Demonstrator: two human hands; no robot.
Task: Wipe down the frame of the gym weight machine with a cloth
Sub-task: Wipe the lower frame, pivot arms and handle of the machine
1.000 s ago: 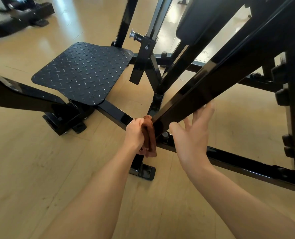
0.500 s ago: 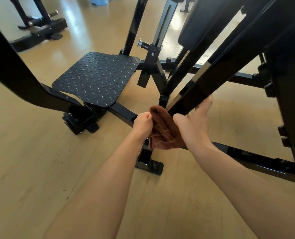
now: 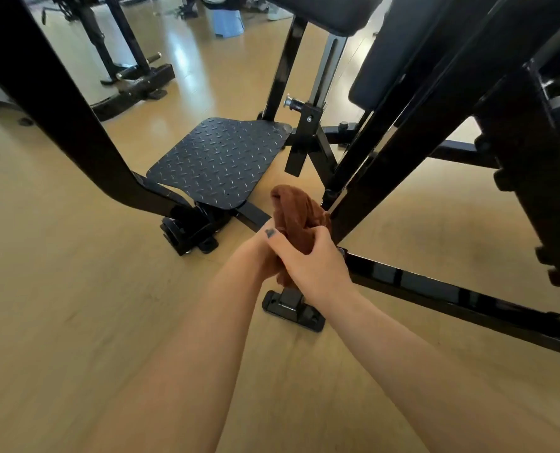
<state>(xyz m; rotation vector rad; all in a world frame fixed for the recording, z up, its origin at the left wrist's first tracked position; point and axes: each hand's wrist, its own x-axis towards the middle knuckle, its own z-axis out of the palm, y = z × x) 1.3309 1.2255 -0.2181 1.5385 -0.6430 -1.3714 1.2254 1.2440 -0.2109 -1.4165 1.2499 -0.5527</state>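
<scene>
Here both hands are bunched on the brown cloth point(image 3: 299, 220): the right hand point(image 3: 308, 268) has its fingers point(image 3: 317, 235) curled over the wad, and the left hand point(image 3: 265, 248) pinches it from beneath, mostly hidden. The cloth rises just above the fingers, beside the slanted frame bar point(image 3: 402, 152) but seemingly not pressed to it. Risk, as I judge it: a loose fold could slip out and drop to the floor point(image 3: 75, 289), or snag on the joint just beyond the fingers.

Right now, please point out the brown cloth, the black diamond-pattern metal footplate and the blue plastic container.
brown cloth point(image 3: 299, 212), head view, bunched top.
black diamond-pattern metal footplate point(image 3: 219, 161), head view, plate centre.
blue plastic container point(image 3: 228, 22), head view, front wall.
</scene>
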